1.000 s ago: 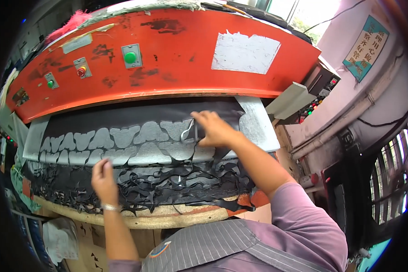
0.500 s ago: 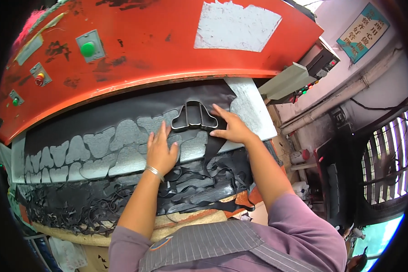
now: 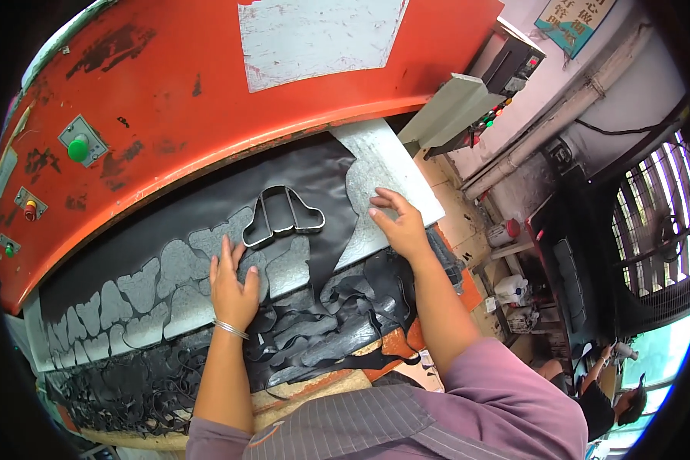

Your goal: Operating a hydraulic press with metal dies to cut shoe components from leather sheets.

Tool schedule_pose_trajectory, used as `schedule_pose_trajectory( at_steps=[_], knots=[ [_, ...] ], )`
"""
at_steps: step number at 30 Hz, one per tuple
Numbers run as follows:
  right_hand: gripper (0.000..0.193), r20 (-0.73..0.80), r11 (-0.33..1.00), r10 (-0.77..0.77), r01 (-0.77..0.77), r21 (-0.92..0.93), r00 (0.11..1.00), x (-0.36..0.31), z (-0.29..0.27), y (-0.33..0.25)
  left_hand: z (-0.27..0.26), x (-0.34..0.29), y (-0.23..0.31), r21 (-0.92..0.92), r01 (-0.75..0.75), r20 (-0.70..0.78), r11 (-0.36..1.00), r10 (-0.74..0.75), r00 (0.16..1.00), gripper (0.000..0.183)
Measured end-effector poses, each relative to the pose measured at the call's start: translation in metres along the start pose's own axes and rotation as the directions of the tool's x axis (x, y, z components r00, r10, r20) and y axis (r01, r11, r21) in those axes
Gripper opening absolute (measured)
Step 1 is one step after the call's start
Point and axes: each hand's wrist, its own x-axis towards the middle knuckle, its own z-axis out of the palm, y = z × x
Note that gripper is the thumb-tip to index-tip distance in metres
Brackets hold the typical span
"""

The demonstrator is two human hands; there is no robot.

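A metal cutting die (image 3: 283, 229), an open-bottomed outline with inner dividers, stands on a black sheet of material (image 3: 168, 207). The sheet lies over a pale grey board (image 3: 417, 184), which shows through rows of cut-out shapes. My left hand (image 3: 235, 290) rests beside the die's left end, fingers stretched and thumb apart, over the cut-outs. Away to the right of the die, my right hand (image 3: 403, 230) hovers near the sheet's right edge, its fingers loosely spread and nothing in them.
A red machine beam (image 3: 184, 100) with a green button (image 3: 78, 149) spans the far side of the board. Black offcut strips (image 3: 130, 391) heap along the near edge. At right are a control box (image 3: 506, 61) and a pipe (image 3: 552, 123); another person (image 3: 613, 402) is at lower right.
My right hand has left the die's right side and moved right, toward the sheet's edge. The left hand stays beside the die. The whole view has turned and shifted.
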Motion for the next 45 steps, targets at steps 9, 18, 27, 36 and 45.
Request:
schedule_pose_trajectory(
  at_steps=[9,18,27,36,45],
  knots=[
    [0.053,0.303,0.964,-0.201,0.243,-0.108,0.932,-0.001,0.038,-0.035,0.0,-0.003,-0.009,-0.006,0.009,-0.004,1.0,-0.009,1.0,0.07],
    [0.082,0.649,0.659,-0.378,0.684,-0.312,0.66,0.026,0.096,-0.094,0.003,-0.016,-0.006,-0.027,0.001,-0.051,1.0,-0.002,0.999,0.071],
    [0.063,0.547,0.678,0.043,0.378,-0.631,0.836,0.05,0.116,-0.121,0.004,-0.024,-0.003,-0.087,-0.005,-0.057,0.996,0.001,0.998,0.071],
    [0.079,0.399,0.707,-0.034,0.305,-0.639,0.916,0.028,0.131,-0.095,0.008,-0.032,-0.001,-0.115,-0.087,-0.025,0.99,0.085,0.996,0.044],
    [0.077,0.445,0.78,-0.251,0.452,-0.433,0.859,-0.017,0.103,-0.04,0.023,-0.047,0.013,-0.082,-0.132,0.014,0.988,0.133,0.991,0.036]
  ],
)
